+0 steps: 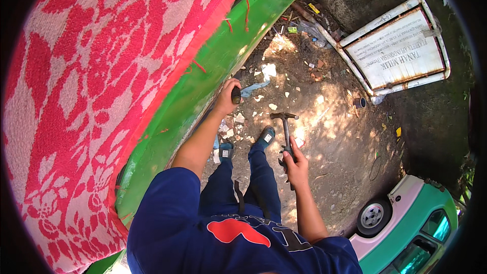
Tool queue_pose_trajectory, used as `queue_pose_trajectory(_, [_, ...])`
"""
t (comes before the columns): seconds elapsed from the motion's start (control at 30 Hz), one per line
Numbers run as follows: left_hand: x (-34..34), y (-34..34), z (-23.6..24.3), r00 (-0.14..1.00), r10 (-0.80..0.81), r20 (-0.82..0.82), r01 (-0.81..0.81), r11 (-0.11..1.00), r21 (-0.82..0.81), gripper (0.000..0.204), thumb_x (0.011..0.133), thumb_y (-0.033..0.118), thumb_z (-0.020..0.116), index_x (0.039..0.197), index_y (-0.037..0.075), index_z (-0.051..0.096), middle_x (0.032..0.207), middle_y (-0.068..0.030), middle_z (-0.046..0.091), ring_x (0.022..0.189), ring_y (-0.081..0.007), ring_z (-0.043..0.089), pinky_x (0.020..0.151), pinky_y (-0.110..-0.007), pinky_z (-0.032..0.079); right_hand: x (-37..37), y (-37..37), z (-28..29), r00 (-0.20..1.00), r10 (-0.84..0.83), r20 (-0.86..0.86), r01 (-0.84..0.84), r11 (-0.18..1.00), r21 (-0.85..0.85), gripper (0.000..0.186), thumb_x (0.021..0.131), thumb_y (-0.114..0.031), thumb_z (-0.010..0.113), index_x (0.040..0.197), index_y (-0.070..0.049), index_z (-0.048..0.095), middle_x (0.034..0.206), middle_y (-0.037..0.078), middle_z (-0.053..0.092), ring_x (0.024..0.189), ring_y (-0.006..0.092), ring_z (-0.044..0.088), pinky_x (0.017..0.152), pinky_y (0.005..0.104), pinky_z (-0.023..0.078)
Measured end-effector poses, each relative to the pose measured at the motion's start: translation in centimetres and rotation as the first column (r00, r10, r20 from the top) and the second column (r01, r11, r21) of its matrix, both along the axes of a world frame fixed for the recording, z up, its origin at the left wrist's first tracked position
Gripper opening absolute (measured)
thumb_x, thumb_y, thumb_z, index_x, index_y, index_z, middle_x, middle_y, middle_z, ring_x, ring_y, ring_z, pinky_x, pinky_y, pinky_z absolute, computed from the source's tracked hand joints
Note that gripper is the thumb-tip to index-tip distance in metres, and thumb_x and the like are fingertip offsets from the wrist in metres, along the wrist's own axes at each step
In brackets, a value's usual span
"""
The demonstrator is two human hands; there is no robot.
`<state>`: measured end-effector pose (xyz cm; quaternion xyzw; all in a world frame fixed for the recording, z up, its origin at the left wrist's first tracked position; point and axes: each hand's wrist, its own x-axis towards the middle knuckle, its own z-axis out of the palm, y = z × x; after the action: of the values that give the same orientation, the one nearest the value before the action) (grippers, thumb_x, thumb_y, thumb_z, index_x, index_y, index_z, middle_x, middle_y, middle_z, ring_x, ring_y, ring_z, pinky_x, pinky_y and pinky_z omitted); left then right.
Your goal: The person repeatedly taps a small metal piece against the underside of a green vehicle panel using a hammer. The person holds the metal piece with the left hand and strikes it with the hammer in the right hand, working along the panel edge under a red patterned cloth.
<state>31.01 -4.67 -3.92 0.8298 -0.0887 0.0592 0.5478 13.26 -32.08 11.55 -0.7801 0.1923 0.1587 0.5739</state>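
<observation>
My left hand (227,99) is closed round a dark, rounded tool handle (236,95), close to the lower edge of a green painted vehicle panel (187,96). The rest of that tool is hidden, so I cannot tell its kind. A hammer (286,134) with a metal shaft rises from my right hand (297,166), its head pointing away from me. Something dark and jaw-like juts out beside the grip; I cannot make out whether it is a separate tool. The hammer is well apart from the panel.
A red and pink patterned cloth (86,96) drapes over the green vehicle. Pale flakes (269,71) and a blue rag (253,89) litter the dirt ground around my feet. A white framed sign (395,48) leans at the far right; a green and pink car (406,223) stands near right.
</observation>
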Motion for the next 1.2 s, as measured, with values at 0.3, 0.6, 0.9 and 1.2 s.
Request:
queue_pose_trajectory(0.3, [0.0, 1.2, -1.5, 0.996, 0.006, 0.088, -0.004, 1.000, -0.017, 0.050, 0.063, -0.001, 0.079, 0.105, 0.009, 0.054, 0.122, -0.0119, 0.056, 0.118, -0.0359, 0.055, 0.100, -0.043, 0.045, 1.9, 2.8, -1.4, 0.998, 0.008, 0.066, -0.011, 0.999, 0.036, 0.053, 0.096, -0.009, 0.063, 0.148, -0.014, 0.050, 0.100, 0.001, 0.068, 0.064, 0.0038, 0.049, 0.057, 0.0229, 0.043])
queue_pose_trajectory(0.6, [0.5, 0.7, -0.7, 0.995, 0.065, 0.072, -0.070, 0.995, 0.067, 0.047, 0.063, 0.005, 0.082, 0.102, 0.009, 0.056, 0.115, -0.0121, 0.058, 0.107, -0.0375, 0.059, 0.088, -0.042, 0.050, 2.1, 4.5, -1.6, 0.999, 0.010, 0.051, -0.016, 0.993, 0.115, 0.056, 0.096, -0.008, 0.063, 0.149, -0.016, 0.049, 0.079, -0.003, 0.058, 0.058, 0.0041, 0.046, 0.053, 0.0225, 0.041])
queue_pose_trajectory(0.9, [1.2, -1.9, 0.9, 0.974, 0.223, -0.033, -0.217, 0.969, 0.120, 0.039, 0.069, 0.008, 0.080, 0.101, 0.010, 0.058, 0.106, -0.0123, 0.062, 0.100, -0.0380, 0.062, 0.084, -0.044, 0.051, 3.0, 4.3, -2.3, 0.993, 0.072, 0.090, -0.072, 0.997, -0.007, 0.052, 0.095, -0.007, 0.063, 0.146, -0.012, 0.052, 0.082, 0.003, 0.064, 0.065, 0.0084, 0.053, 0.061, 0.0274, 0.047])
queue_pose_trajectory(1.2, [2.8, -1.2, 1.0, 0.959, 0.269, -0.090, -0.263, 0.962, 0.079, 0.030, 0.071, 0.010, 0.077, 0.096, 0.010, 0.062, 0.095, -0.0142, 0.066, 0.089, -0.0396, 0.063, 0.077, -0.045, 0.052, 7.3, 7.4, -4.5, 0.714, 0.357, 0.602, -0.166, 0.922, -0.350, 0.051, 0.092, -0.002, 0.065, 0.141, -0.007, 0.055, 0.082, 0.016, 0.064, 0.069, 0.0309, 0.060, 0.067, 0.0362, 0.050])
